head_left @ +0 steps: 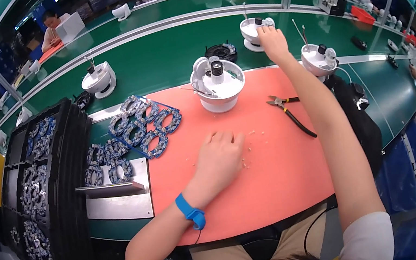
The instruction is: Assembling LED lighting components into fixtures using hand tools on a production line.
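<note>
"Several black trays [74,224] are stacked at the far left, filled with circuit boards. What lies beside them?"

"A metal plate [121,212], with blue ring-shaped boards [157,129] spread from it onto the orange mat [283,183]. Behind those, on the green bench [164,63], stands a white housing with a bowl-like top [100,83]."

"And the left hand [217,160]?"

"Palm down on the mat, fingers loosely curled, with a blue band [191,212] around the wrist. Its underside is hidden, so I can't tell whether it has hold of anything."

"What's just beyond it?"

"The central housing [220,101], upright on the mat near its back edge, with a dark cylinder [216,69] standing in its bowl. Small pale bits are scattered on the mat beside the hand."

"Now the right hand [273,42]."

"That arm is stretched far forward. Its bent fingers are at the far housing [250,33], which stands on the green bench behind the mat. Fingertips are partly hidden; I can't tell how tightly they're closed, or whether they grip it."

"Anything further right?"

"Pliers [288,115] lie on the mat, handles spread, close to the right forearm. Past that arm is the right-hand housing [318,63], wires rising from it."
</note>
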Demonstrator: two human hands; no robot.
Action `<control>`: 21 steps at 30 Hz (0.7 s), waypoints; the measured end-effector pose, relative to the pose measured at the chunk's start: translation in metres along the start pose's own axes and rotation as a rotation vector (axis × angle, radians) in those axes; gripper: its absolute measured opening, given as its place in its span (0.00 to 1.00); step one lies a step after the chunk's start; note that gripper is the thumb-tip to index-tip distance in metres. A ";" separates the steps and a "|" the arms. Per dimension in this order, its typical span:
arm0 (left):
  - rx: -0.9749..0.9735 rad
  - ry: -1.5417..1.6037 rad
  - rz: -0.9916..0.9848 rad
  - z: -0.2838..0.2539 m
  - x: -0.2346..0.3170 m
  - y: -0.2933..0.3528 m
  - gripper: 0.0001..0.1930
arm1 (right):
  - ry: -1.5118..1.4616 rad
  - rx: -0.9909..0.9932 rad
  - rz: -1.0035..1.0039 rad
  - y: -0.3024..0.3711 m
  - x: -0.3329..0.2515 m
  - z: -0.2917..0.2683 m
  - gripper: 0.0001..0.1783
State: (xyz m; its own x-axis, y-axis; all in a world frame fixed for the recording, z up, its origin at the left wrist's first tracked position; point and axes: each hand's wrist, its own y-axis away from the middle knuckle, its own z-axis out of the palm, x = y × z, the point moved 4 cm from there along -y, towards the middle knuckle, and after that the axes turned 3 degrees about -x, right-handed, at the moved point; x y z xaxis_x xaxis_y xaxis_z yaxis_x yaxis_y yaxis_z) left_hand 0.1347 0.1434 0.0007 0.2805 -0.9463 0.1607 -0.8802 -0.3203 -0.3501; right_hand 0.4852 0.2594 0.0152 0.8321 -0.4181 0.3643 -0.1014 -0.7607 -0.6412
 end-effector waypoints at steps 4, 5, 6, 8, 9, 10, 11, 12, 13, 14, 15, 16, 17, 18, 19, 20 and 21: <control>0.034 0.080 0.081 -0.005 0.007 -0.003 0.20 | -0.218 0.045 -0.022 0.017 0.002 -0.048 0.10; 0.051 0.112 0.206 -0.005 0.014 -0.005 0.24 | -0.357 0.078 -0.024 0.029 0.007 -0.068 0.12; 0.051 0.123 0.210 -0.003 0.014 -0.008 0.24 | -0.436 0.076 -0.041 0.039 0.007 -0.087 0.16; -0.015 0.116 0.248 0.005 0.018 -0.011 0.28 | -0.508 0.079 -0.100 0.069 0.006 -0.125 0.16; -0.010 0.111 0.237 0.013 0.015 -0.013 0.28 | -0.594 0.096 -0.168 0.081 0.001 -0.145 0.15; -0.004 0.179 0.255 0.024 0.011 -0.015 0.25 | -0.622 0.122 -0.175 0.097 -0.001 -0.166 0.15; -0.004 0.248 0.271 0.030 0.008 -0.015 0.21 | -0.655 0.145 -0.178 0.116 -0.004 -0.182 0.15; 0.001 0.247 0.271 0.026 0.009 -0.019 0.21 | -0.655 0.113 -0.188 0.131 -0.001 -0.203 0.16; -0.039 0.270 0.251 0.024 0.006 -0.019 0.17 | -0.678 0.084 -0.204 0.144 -0.006 -0.216 0.16; -0.074 0.306 0.249 0.024 0.005 -0.021 0.13 | -0.675 0.058 -0.231 0.155 -0.009 -0.230 0.16; -0.073 0.296 0.267 0.021 0.012 -0.022 0.13 | -0.665 0.048 -0.246 0.171 -0.005 -0.247 0.17; -0.029 0.252 0.273 0.019 0.011 -0.021 0.10 | -0.679 0.005 -0.266 0.182 -0.006 -0.252 0.18; 0.020 0.210 0.284 0.015 0.009 -0.020 0.08 | -0.685 -0.038 -0.285 0.190 -0.009 -0.259 0.19; 0.026 0.214 0.297 0.011 0.005 -0.016 0.08 | -0.768 -0.034 -0.279 0.198 -0.015 -0.264 0.20; 0.002 0.196 0.255 0.007 -0.002 -0.012 0.08 | -0.782 -0.076 -0.320 0.201 -0.024 -0.273 0.19; -0.027 0.182 0.214 0.007 -0.008 -0.008 0.07 | -0.767 -0.077 -0.354 0.209 -0.031 -0.270 0.18; -0.002 0.188 0.199 0.002 -0.011 -0.006 0.07 | -0.774 -0.129 -0.393 0.213 -0.038 -0.273 0.17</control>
State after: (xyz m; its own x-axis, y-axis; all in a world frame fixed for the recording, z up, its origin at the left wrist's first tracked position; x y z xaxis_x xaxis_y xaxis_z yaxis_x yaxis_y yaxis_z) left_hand 0.1382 0.1555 -0.0010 0.0264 -0.9659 0.2575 -0.9115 -0.1291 -0.3905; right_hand 0.2829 -0.0225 0.0490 0.9514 0.3044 -0.0476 0.2482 -0.8486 -0.4673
